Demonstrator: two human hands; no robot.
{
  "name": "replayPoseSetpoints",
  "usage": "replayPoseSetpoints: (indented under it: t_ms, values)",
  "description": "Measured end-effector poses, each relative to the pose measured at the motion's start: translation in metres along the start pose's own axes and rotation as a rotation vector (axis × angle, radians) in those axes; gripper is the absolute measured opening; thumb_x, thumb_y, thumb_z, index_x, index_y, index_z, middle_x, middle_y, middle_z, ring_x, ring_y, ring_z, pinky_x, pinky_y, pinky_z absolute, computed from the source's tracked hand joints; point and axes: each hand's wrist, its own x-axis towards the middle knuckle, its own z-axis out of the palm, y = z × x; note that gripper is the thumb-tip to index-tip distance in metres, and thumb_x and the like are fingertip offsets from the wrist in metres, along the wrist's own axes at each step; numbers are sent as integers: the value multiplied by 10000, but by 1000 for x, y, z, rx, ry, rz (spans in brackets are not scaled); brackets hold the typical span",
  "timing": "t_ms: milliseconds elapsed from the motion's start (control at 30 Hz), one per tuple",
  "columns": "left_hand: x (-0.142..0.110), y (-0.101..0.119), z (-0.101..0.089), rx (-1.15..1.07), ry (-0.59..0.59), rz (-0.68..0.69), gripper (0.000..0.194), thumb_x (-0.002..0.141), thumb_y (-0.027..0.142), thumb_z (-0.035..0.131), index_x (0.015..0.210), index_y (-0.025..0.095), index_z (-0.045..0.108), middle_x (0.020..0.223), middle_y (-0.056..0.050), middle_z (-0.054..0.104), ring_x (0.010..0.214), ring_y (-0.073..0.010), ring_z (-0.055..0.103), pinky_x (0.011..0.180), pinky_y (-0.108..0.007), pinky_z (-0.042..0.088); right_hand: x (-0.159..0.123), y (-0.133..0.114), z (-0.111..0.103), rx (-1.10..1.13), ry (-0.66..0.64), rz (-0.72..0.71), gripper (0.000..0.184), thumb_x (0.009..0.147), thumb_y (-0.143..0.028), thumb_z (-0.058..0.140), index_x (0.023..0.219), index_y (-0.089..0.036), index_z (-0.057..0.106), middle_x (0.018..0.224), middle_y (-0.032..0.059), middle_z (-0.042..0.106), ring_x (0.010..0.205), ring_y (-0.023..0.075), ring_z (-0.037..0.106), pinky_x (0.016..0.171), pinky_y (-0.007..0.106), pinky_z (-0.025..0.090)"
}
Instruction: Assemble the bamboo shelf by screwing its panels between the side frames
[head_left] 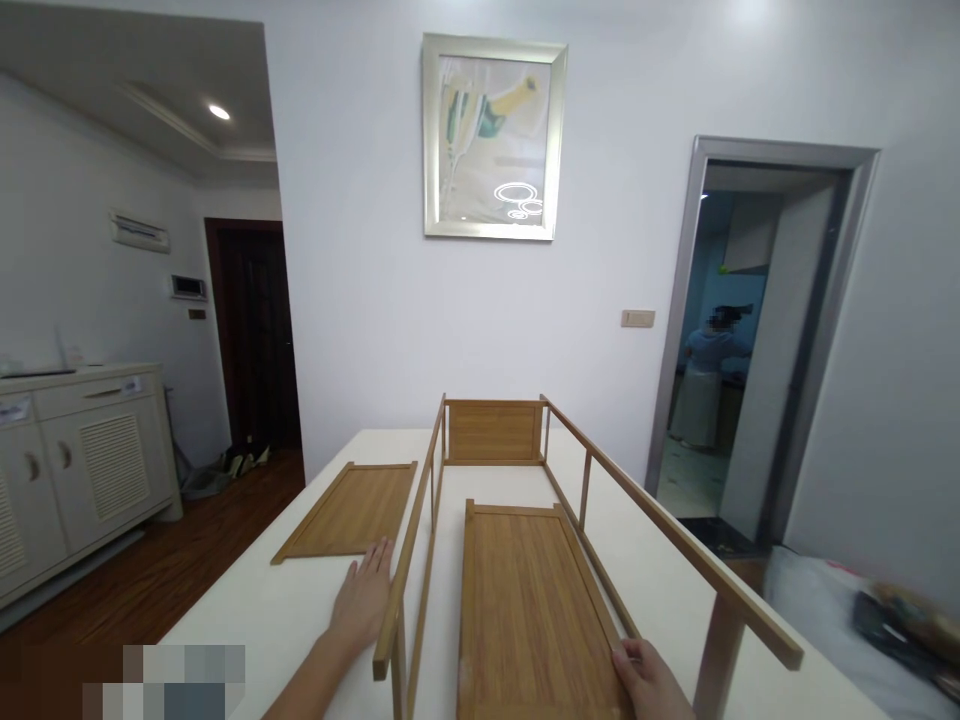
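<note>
A wooden frame of slim rails and posts (585,475) stands on the white table, with a wooden end panel (493,432) fitted between its far posts. Inside the frame lies a large wooden panel (525,600), whose right edge my right hand (651,678) pinches between thumb and fingers. My left hand (364,595) rests outside the left rail (409,545), fingers stretched out toward the near edge of a second wooden panel (356,510) lying flat on the table. Whether those fingertips touch the panel I cannot tell.
The white table (247,600) reaches to the wall, where a framed picture (495,138) hangs. To the right, a person (709,370) stands beyond a doorway. A white plastic bag (817,610) sits at right. A pale cabinet (90,450) stands at left.
</note>
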Motion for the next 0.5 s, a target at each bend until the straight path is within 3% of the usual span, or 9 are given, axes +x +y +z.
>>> replayPoseSetpoints:
  t_ms: [233, 500]
  values:
    - [43, -27, 27, -16, -26, -60, 644, 962, 399, 193, 1481, 24, 261, 1557, -188, 229, 1446, -277, 227, 1143, -461, 251, 2, 0, 6, 16, -29, 12, 297, 796, -521, 400, 838, -245, 500, 777, 72, 668, 710, 244, 655, 405, 253, 410]
    - [65, -46, 34, -30, 25, -39, 609, 948, 345, 236, 1459, 22, 309, 1537, -191, 297, 1437, -291, 252, 1134, -475, 248, 18, -11, 16, 41, -100, 219, 383, 686, -562, 474, 886, -236, 495, 936, 102, 680, 799, 252, 671, 396, 247, 453]
